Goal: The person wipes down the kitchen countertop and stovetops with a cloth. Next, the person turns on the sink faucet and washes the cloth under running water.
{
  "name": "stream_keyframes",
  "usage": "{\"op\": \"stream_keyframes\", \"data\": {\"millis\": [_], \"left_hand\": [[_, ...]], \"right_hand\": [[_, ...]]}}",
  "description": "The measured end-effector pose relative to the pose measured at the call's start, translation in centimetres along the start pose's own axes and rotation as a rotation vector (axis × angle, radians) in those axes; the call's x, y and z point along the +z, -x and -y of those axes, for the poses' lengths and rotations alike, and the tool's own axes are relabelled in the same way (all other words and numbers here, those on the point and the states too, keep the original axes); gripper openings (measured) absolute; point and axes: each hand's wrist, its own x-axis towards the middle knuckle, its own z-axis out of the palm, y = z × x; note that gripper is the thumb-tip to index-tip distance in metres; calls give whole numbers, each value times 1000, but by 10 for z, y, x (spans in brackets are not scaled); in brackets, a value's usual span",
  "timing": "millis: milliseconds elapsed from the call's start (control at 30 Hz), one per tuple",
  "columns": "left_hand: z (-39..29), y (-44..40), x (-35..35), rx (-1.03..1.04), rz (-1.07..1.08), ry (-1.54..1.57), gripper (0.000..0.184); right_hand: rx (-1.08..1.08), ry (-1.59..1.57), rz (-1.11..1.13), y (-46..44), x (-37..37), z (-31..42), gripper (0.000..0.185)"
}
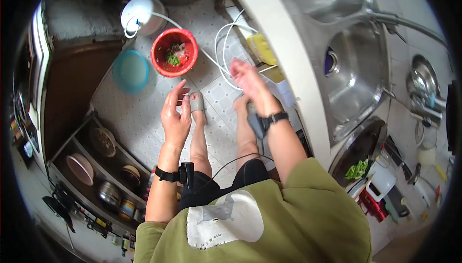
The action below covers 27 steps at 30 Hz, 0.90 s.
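My left hand (175, 120) hangs in the air over the tiled floor, its wet-looking fingers loosely bent and apart, with nothing in them. Forward of it on the floor stands a red plastic basin (193, 65) with food scraps inside, green and reddish bits among them. My right hand (248, 81) is raised near the counter's edge, slightly blurred; its fingers seem loosely extended and no object shows in them. Looped white tubing (216, 46) lies close to that hand, partly behind it. Each wrist wears a black strap.
A white bucket (147, 13) and a turquoise basin (131, 72) stand near the red one. To the right is a double steel sink (358, 46); a round board (349, 152) with chopped greens (357, 169) lies beyond. Shelves (79, 154) with bowls and pots are at left.
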Motion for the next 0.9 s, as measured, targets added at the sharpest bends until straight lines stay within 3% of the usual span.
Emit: {"op": "stream_keyframes", "data": {"millis": [33,100,167,267,367,433,467,533,567,600,667,767,833,867,900], "left_hand": [[-16,-4,2,-3,3,46,38],[-50,-10,7,17,16,87,39],[-85,-18,19,111,61,162,39],[-141,-24,44,156,157,203,38],[-195,-23,86,146,299,342,39],[-231,-17,116,78,426,423,40],[-246,-16,132,86,458,409,40],[-270,-15,163,108,503,376,40],[-279,-16,176,94,527,337,42],[-280,-19,193,63,542,374,45],[-278,-27,225,38,570,411,47],[-292,-40,247,-236,609,526,62],[-299,-46,260,-383,555,578,58],[-302,-52,268,-383,558,580,58],[-303,-61,278,-559,579,617,53]], "right_hand": [[49,27,109,38,23,6,15],[69,50,123,115,67,39,19],[90,317,207,183,89,89,23],[-176,570,168,245,67,177,26],[-341,703,-101,229,4,248,30],[-203,848,-309,166,-86,259,34],[-302,1190,-322,134,-119,248,37],[-440,1581,-326,130,-117,242,39],[-482,1633,-318,133,-112,240,37],[-324,1727,-297,134,-108,250,28],[-393,1756,-292,130,-125,253,30],[-548,1715,-268,159,-127,277,30],[-504,1311,-324,182,-122,293,24],[-518,1109,-230,190,-122,297,16],[-519,1109,-235,202,-114,300,16]]}}
